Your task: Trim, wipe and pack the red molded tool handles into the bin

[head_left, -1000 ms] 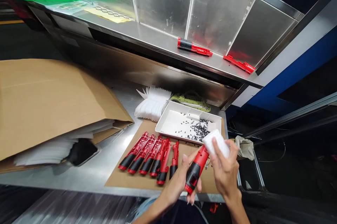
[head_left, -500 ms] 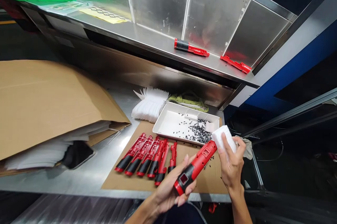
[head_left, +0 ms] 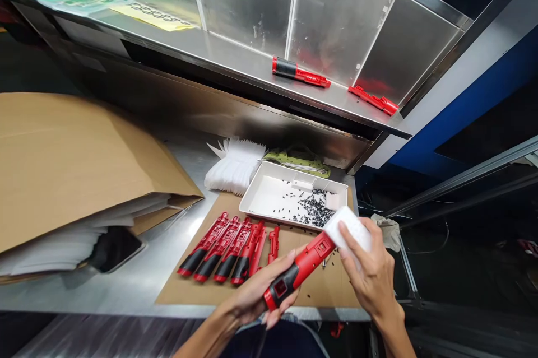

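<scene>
Steel surface (head_left: 138, 285) carries a cardboard sheet (head_left: 332, 291) with a row of red housing halves (head_left: 229, 246) and, farther back, a white tray (head_left: 269, 196) of dark screws. Near its front edge, left hand (head_left: 256, 299) fingers clench a red tool body (head_left: 299, 269), tilted up to the right. Right hand (head_left: 372, 279) fingers grasp a white block (head_left: 347, 228) touching its far tip

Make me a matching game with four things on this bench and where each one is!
Things:
1. red-and-black tool
2. white block
3. small black bits
4. row of red shells

Places:
A. in the white tray
B. on the cardboard sheet
C. in the right hand
D. in the left hand

Pairs: 1-D, 2-C, 3-A, 4-B.
</scene>
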Available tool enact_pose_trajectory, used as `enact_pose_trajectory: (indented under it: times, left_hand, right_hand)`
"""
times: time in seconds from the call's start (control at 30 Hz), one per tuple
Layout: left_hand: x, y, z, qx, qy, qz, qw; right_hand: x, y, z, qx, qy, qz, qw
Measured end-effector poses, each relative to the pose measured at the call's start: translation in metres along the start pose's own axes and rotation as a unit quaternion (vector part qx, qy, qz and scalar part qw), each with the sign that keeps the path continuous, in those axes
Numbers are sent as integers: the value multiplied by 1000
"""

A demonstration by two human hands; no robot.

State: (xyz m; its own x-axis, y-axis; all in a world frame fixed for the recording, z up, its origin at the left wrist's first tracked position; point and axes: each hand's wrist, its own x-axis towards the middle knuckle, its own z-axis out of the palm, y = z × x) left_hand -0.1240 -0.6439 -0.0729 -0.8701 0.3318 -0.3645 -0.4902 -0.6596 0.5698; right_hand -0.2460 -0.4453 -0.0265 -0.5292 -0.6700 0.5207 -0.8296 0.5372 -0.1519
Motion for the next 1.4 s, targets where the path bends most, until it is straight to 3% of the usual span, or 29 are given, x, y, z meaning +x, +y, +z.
enact_pose_trajectory:
  times: [0.07, 0.17, 0.23, 0.33, 0.5, 0.7, 1.17, 1.4]
  left_hand:
    - [-2, 5, -4, 26, -15, -2, 1000]
    - [-6, 14, -13, 53, -57, -19, 997]
    - [-10, 22, -19, 68, -97, -47, 992]
    - [-14, 35, -23, 85, -133, -98, 983]
    - [-19, 57, -12, 148, -149, -181, 961]
    - [-21, 65, -2, 195, -164, -191, 948]
    - [-27, 65, 6, 167, -199, -185, 948]
    - [-31, 66, 13, 133, -127, -218, 958]
  right_hand:
    - [2, 12, -7, -5, -34, -26, 999]
    - [3, 40, -20, 0, -63, 5, 998]
    - [1, 56, -31, 43, -84, 27, 995]
    - [0, 65, -49, 145, -139, -4, 980]
    - [8, 53, -64, 243, -222, -80, 941]
    - [27, 37, -66, 233, -258, -158, 924]
    - [36, 26, -74, 169, -278, -202, 924]
    - [35, 23, -72, 148, -264, -199, 932]
